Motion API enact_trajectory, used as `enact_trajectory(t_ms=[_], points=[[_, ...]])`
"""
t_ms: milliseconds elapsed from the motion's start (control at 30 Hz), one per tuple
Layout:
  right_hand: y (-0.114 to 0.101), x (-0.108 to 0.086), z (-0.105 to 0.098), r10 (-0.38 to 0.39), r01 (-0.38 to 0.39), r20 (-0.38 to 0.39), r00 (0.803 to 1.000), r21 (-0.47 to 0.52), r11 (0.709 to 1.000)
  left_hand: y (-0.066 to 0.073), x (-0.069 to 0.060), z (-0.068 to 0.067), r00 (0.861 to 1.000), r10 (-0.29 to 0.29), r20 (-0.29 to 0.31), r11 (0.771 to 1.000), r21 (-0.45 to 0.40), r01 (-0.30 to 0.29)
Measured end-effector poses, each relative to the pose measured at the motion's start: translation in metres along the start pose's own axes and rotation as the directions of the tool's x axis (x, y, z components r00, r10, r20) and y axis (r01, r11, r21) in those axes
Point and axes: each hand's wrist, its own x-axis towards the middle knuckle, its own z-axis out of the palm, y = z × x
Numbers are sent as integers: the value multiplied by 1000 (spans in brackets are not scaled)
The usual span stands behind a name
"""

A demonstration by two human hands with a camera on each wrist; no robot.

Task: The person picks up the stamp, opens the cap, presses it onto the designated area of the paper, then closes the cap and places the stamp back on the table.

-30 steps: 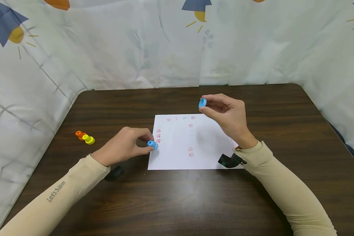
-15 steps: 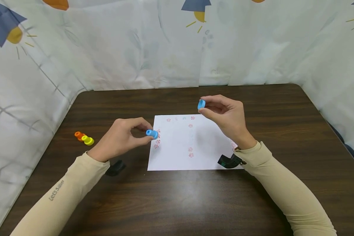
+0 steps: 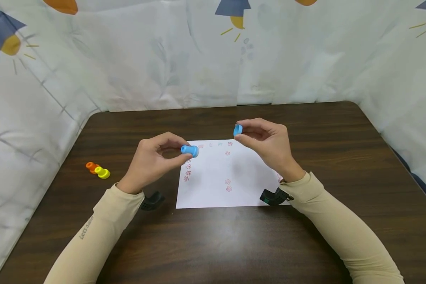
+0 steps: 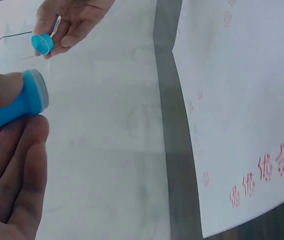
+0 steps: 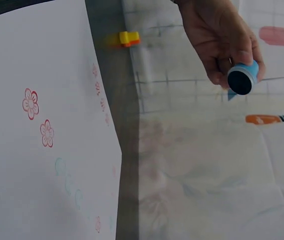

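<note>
My left hand pinches a blue toy stamp between thumb and fingers, raised over the paper's left edge. The stamp lies sideways, and its dark round face shows in the right wrist view. In my right hand, thumb and fingertips pinch a small blue cap, held in the air above the paper's far edge. Stamp and cap are apart, with the cap's hollow side visible in the left wrist view. Below both hands lies the white paper, bearing red flower prints, other red marks and faint blue prints.
An orange stamp and a yellow stamp lie side by side left of the paper on the dark wooden table. A pale patterned curtain hangs behind the table and along its sides.
My left hand has lifted the blue stamp off the paper's left edge and carried it up and rightward toward the cap. The right hand keeps its hold on the cap, nearly still.
</note>
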Motion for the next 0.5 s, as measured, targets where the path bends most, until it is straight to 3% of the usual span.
enact_trajectory(t_ms=[233, 500], points=[[-1, -2, 5, 10, -11, 28, 1000, 33, 999, 2, 1, 6, 998, -1, -62, 994, -113, -6], [0, -6, 8, 49, -51, 61, 997, 21, 998, 6, 0, 15, 996, -54, -69, 979, -202, 39]])
